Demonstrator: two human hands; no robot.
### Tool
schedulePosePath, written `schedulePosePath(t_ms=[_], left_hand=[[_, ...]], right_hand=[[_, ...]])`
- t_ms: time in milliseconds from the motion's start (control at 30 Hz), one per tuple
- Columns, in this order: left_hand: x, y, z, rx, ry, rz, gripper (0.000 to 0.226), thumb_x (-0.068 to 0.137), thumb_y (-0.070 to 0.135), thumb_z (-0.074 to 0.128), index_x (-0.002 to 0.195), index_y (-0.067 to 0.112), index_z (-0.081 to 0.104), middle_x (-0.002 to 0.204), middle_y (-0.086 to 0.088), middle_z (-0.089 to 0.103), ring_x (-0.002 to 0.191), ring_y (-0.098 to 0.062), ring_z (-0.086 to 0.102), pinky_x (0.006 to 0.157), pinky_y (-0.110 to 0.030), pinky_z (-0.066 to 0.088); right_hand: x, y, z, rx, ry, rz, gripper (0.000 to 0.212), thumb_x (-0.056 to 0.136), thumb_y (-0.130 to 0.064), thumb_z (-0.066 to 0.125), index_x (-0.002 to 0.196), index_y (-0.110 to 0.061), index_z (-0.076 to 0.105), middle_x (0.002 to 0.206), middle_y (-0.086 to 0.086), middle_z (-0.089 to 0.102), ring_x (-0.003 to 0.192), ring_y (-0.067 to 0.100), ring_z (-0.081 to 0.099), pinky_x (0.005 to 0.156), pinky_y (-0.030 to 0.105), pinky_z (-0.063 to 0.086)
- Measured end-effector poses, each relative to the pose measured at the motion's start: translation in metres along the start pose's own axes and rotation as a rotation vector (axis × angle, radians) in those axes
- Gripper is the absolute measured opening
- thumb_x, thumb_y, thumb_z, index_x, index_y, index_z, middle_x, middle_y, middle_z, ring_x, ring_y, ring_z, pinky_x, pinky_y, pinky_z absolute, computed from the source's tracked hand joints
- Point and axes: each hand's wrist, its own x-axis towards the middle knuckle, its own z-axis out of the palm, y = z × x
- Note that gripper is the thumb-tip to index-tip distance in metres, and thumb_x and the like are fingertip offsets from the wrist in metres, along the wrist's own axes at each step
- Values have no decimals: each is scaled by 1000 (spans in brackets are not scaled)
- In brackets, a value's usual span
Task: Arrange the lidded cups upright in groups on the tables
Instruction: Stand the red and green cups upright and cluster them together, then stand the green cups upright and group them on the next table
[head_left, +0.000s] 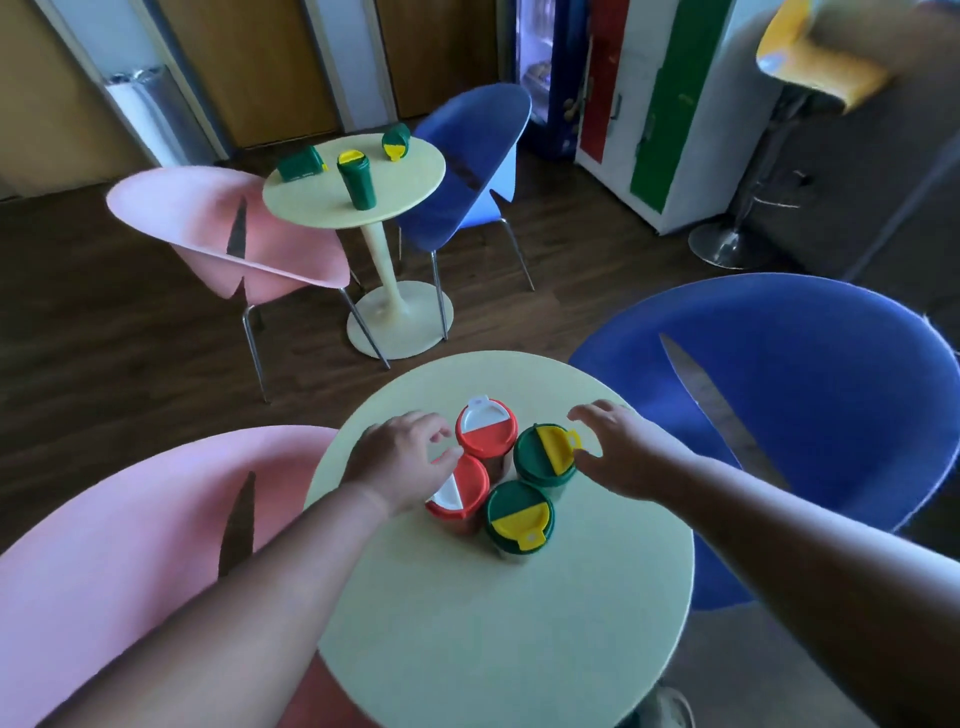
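Dark wood flooring runs between two round pale counters, and I'm standing over the near counter (498, 649), flanked by a pink chair (130, 519) and a blue chair (805, 405). Four lidded cups stand upright in a tight cluster between my two sets of fingers: two red cups (485, 428), one (462, 491) tucked under my left hand (400, 462), and two green cups with yellow flaps (543, 454) (519, 514).

My left fingers (436, 428) are loosely spread, the thumb at the lid of the nearer red cup; whether it touches I can't tell. My right hand (623, 452) is spread too, gripping nothing, its thumb just beside the farther green cup's flap.

With the cups packed so close, I judge that a careless sideways pull of either hand could clip a lid and knock one cup into its neighbours.

Well beyond my fingers, the far counter (358, 179) carries one upright green cup (357, 179) and two green ones on their sides (300, 163) (396, 141). The latter lies near the edge and could roll off if nudged.
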Motion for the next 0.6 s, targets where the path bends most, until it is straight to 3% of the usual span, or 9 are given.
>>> schedulePosePath(t_ms=[167, 400, 600], left_hand=[[-12, 25, -22, -14, -37, -28, 22, 87, 44, 64, 103, 29, 66, 100, 12, 63, 90, -17, 61, 78, -30, 49], [-76, 57, -36, -23, -90, -88, 26, 83, 52, 64, 104, 36, 64, 97, 16, 62, 89, -13, 59, 81, -30, 51], [-138, 64, -61, 25, -92, -105, 25, 86, 47, 64, 107, 33, 64, 102, 14, 61, 93, -12, 60, 73, -26, 46]], right_hand=[[-37, -11, -14, -7, 67, 1, 45, 90, -34, 60, 133, -20, 55, 127, 3, 59, 112, 22, 58, 93, 37, 51], [-94, -25, -21, -40, 48, -52, 38, 89, -32, 59, 125, -22, 61, 118, 2, 64, 107, 22, 59, 90, 37, 51], [-137, -62, -14, -60, 62, -64, 34, 85, -33, 59, 118, -23, 64, 110, 1, 63, 101, 23, 60, 84, 38, 53]])
